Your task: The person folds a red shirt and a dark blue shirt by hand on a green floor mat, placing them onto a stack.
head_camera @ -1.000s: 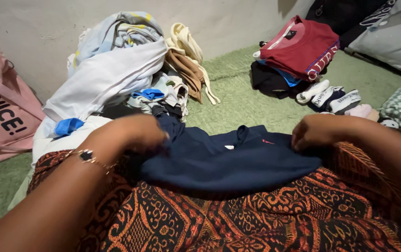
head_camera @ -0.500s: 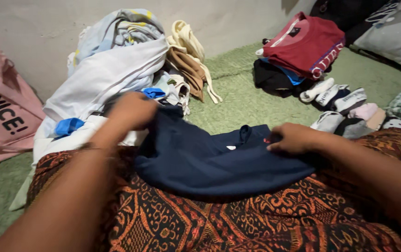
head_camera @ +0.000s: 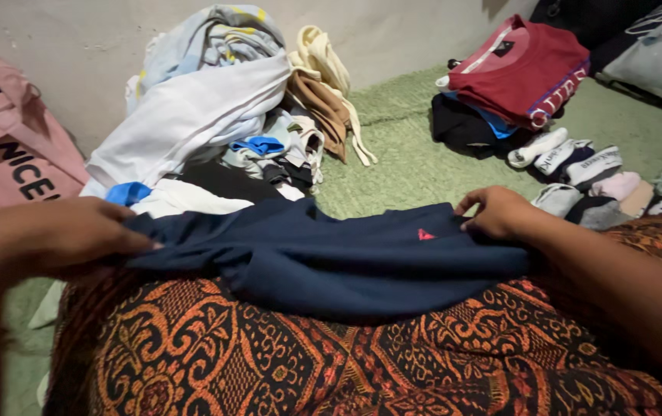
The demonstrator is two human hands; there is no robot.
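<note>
While draped on patterned cloth (head_camera: 284,362), soft navy shirt (head_camera: 346,262) under both hands.

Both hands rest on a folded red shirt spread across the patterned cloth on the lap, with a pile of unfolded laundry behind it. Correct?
Not quite: the shirt under the left hand and right hand is navy blue, with only a small red mark on it, as the head view shows. It does lie across the patterned cloth, and the laundry pile is behind it.

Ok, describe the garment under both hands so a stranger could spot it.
Start at the orange-and-black patterned cloth across the person's lap. On it lies the navy garment, left hand and right hand at its ends. Only it is plain dark blue with a tiny red mark.
</note>
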